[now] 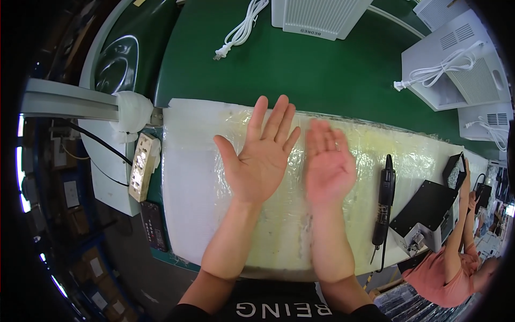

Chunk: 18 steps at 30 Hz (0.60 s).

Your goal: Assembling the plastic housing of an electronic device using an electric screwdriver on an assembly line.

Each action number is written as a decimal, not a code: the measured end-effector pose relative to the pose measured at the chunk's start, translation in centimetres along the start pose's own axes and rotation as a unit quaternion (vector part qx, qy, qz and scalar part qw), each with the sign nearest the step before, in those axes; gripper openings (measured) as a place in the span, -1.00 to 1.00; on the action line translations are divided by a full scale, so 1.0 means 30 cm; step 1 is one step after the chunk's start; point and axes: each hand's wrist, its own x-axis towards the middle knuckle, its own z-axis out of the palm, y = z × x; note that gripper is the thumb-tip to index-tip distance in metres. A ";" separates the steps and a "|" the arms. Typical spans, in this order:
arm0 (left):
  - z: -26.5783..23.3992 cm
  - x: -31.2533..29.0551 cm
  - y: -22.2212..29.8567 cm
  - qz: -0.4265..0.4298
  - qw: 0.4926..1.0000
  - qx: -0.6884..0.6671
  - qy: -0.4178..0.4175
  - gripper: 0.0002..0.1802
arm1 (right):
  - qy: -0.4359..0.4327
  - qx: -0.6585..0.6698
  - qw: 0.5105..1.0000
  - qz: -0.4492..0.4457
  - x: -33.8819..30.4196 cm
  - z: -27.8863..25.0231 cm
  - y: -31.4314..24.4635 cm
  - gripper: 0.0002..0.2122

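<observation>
My left hand [256, 166] is held palm up over the padded work surface, its fingers spread and nothing in it. To its right my right hand [331, 169] is also palm up and empty, slightly blurred, with fingers stretched and close together. Beneath both lies a white and yellowish mat [185, 177] wrapped in clear film. A black electric screwdriver [383, 204] rests on the mat to the right of my right hand, its bit pointing toward me. Neither hand touches it.
A green conveyor belt [214, 80] runs beyond the mat, carrying white appliance housings [322, 19] and coiled white power cords [244, 27]. A power strip [142, 169] sits at left. At right are a black angled screw feeder [426, 206] and a co-worker in a salmon shirt [440, 273].
</observation>
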 end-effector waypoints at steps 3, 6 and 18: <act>0.011 0.006 -0.004 -0.010 0.999 -0.029 0.015 -0.03 | -0.057 0.040 0.996 -0.060 0.017 -0.064 -0.043 -0.69; 0.022 0.007 0.003 -0.011 0.997 -0.055 0.044 -0.04 | -0.222 0.076 0.969 0.082 -0.011 -0.075 -0.028 -0.65; 0.006 0.008 0.005 0.001 0.999 -0.036 0.038 -0.03 | -0.272 0.007 0.957 0.096 -0.024 -0.043 -0.027 -0.64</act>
